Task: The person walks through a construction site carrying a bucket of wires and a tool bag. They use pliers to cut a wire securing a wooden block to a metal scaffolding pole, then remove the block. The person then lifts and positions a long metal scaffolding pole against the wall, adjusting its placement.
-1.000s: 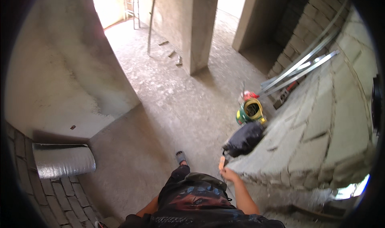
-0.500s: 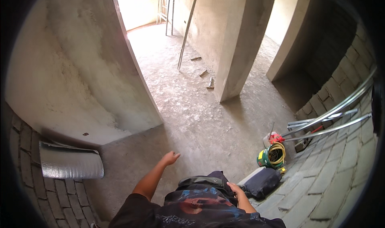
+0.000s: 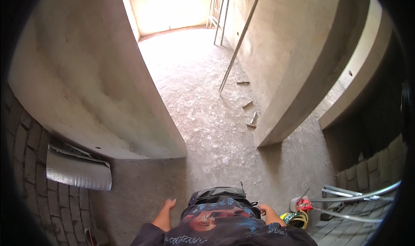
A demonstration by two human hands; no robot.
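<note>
My left hand [image 3: 170, 203] hangs low beside my body, over the concrete floor, with loose fingers and nothing visible in it. My right hand [image 3: 262, 209] is at my right side, by the edge of a dark waist bag [image 3: 218, 193] worn across my front. Its fingers are small and partly hidden, so its grip cannot be made out. A thin cord stands up from the bag near its right end. Beyond the right hand is a green bucket [image 3: 294, 220] holding a coiled yellow hose, partly behind my forearm.
A wide opening lies ahead between a plastered wall [image 3: 99, 86] and a pillar [image 3: 298, 103]. Metal scraps [image 3: 252, 120], a leaning pole [image 3: 240, 43] and a ladder [image 3: 219, 12] stand beyond. Silver-faced sheeting [image 3: 80, 172] is at left, metal profiles [image 3: 354, 198] and a red item [image 3: 304, 205] at right.
My view has moved forward and tilted up, bringing the pillar and opening nearer. My left hand has swung back toward my body. The dark case at right has left the picture.
</note>
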